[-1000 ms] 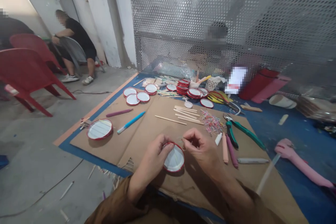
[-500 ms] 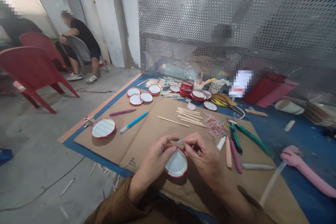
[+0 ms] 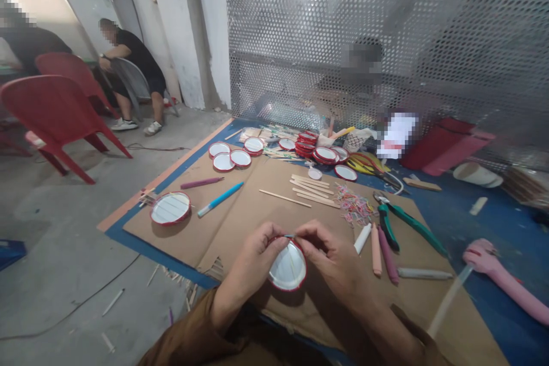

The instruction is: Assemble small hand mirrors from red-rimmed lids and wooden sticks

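My left hand (image 3: 259, 260) is closed on a round, red-rimmed lid (image 3: 288, 267), its thumb along the upper left rim. Thin lines run across the lid's pale inside face, which is turned up at me. At the top edge, the thumb and fingertips of my right hand (image 3: 328, 254) are pinched on a thin pale-green strand (image 3: 290, 235), mostly hidden by the fingers. A similar lid (image 3: 170, 208) with lines across it and small wooden sticks at its rim lies on the cardboard (image 3: 240, 211) to the left.
Beyond my hands lie wooden sticks (image 3: 311, 187), a heap of small coloured bands (image 3: 354, 204) and green-handled pliers (image 3: 388, 226). Markers lie at both sides, including a blue one (image 3: 221, 199). Stacked red-rimmed lids (image 3: 306, 144) stand near the perforated metal screen (image 3: 291, 40). A pink hammer-like tool (image 3: 506, 280) is at right.
My right fingertips have brought the pale-green strand down and left to the lid's top rim, closer to my left fingers. My left hand still holds the lid. The view has shifted slightly.
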`<action>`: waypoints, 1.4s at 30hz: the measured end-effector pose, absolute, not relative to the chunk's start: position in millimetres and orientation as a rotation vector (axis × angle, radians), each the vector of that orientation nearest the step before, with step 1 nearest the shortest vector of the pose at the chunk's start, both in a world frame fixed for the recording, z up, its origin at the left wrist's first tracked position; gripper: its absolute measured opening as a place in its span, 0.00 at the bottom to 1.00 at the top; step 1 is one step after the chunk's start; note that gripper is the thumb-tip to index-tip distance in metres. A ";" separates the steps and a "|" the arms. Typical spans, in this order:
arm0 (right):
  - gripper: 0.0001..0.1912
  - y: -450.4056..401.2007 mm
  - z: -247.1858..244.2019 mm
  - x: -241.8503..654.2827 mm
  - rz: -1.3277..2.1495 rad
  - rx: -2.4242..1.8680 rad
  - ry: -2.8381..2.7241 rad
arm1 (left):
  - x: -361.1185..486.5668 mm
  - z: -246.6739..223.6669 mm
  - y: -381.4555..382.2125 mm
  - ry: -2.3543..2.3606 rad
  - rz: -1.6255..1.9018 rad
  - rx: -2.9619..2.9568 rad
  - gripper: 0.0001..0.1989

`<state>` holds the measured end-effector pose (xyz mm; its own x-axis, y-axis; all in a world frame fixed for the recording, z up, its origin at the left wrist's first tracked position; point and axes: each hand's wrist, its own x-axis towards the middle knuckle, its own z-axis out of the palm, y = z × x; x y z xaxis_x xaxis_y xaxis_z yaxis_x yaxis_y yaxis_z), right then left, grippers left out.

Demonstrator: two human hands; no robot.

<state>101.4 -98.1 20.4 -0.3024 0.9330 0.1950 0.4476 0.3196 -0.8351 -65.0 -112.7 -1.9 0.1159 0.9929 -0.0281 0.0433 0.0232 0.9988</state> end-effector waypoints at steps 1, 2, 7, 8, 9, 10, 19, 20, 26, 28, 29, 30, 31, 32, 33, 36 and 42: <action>0.08 -97.6 20.8 101.2 0.933 -1.237 -1.881 | -65.0 -0.9 -112.8 1.178 1.083 1.290 0.07; 0.09 -97.0 21.3 101.0 0.973 -1.245 -1.885 | -64.8 -0.1 -113.0 1.192 1.082 1.304 0.07; 0.09 -96.8 25.9 101.8 1.088 -1.217 -1.774 | -62.7 1.5 -113.4 1.252 1.112 1.299 0.07; 0.09 -97.1 26.6 102.3 1.108 -1.177 -1.719 | -62.1 1.4 -113.5 1.252 1.124 1.286 0.07; 0.09 -97.3 27.1 102.9 1.130 -1.136 -1.674 | -61.5 1.1 -113.6 1.251 1.133 1.270 0.08; 0.09 -97.5 27.3 103.6 1.156 -1.103 -1.639 | -61.0 0.7 -113.7 1.250 1.140 1.255 0.08; 0.10 -101.8 27.8 112.3 1.104 -1.159 -1.921 | -57.9 -8.9 -112.1 1.236 1.270 1.044 0.10; 0.10 -102.6 28.7 113.5 1.088 -1.174 -1.962 | -57.8 -9.8 -112.0 1.233 1.283 1.021 0.10; 0.08 -105.6 36.2 118.9 1.012 -1.240 -2.126 | -57.8 -8.8 -115.0 1.267 1.331 0.974 0.10; 0.08 -105.4 38.3 119.1 1.004 -1.237 -2.146 | -58.1 -7.6 -116.2 1.279 1.332 0.984 0.10; 0.08 -105.2 38.8 119.0 1.006 -1.238 -2.145 | -58.3 -7.2 -116.6 1.286 1.333 0.991 0.09; 0.08 -105.0 38.9 118.7 1.017 -1.245 -2.143 | -58.4 -6.8 -116.9 1.292 1.333 0.999 0.09; 0.08 -104.9 38.4 118.5 1.031 -1.261 -2.133 | -58.5 -6.5 -117.1 1.298 1.334 1.005 0.09; 0.07 -105.0 37.6 118.3 1.047 -1.286 -2.116 | -58.6 -6.1 -117.2 1.302 1.334 1.010 0.09; 0.07 -105.1 36.4 118.1 1.069 -1.317 -2.094 | -58.5 -5.6 -117.4 1.308 1.340 1.014 0.09; 0.06 -106.2 32.3 117.9 1.145 -1.417 -1.990 | -58.4 -2.9 -117.6 1.327 1.363 1.030 0.09; 0.10 -105.5 32.2 111.9 1.423 -1.440 -1.738 | -59.6 -1.4 -117.4 1.352 1.407 1.039 0.09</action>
<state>111.9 -105.5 32.2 -0.3392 0.9077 -0.2469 0.4215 -0.0880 -0.9026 -59.6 -117.4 -1.4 -0.2440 0.9697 -0.0132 -0.0518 0.0005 0.9987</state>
